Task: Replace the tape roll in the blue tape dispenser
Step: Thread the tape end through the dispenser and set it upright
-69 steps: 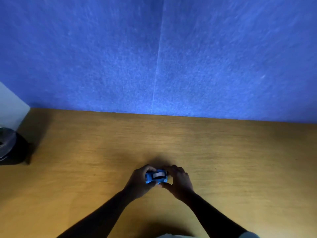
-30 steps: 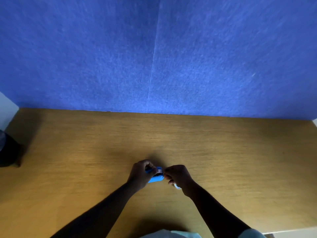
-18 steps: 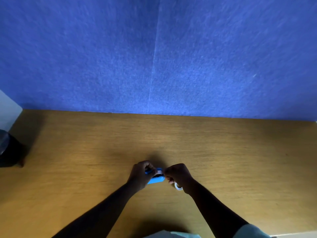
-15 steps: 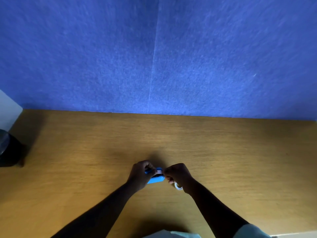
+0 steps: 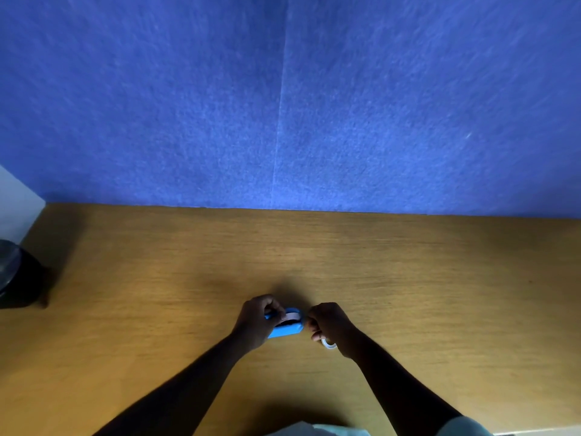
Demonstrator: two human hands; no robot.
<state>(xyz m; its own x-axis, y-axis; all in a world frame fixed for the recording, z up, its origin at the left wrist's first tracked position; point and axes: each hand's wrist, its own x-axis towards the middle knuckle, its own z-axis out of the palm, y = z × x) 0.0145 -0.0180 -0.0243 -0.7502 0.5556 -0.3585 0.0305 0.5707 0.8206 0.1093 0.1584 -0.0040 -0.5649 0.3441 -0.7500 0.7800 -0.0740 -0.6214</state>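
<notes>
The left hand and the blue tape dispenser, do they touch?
Touching. The head view shows the left hand with fingers curled over the blue tape dispenser.

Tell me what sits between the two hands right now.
The blue tape dispenser, gripped by the left hand; the right hand is beside its other end, holding a small ring. Head view.

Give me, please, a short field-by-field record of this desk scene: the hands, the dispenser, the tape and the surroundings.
left hand: grips the blue tape dispenser
right hand: at the dispenser's right end, fingers curled; holds a small white ring
tape roll: pale, seated in the dispenser
surface: wooden desk
backdrop: blue felt wall
other: dark round object at the left edge
</notes>
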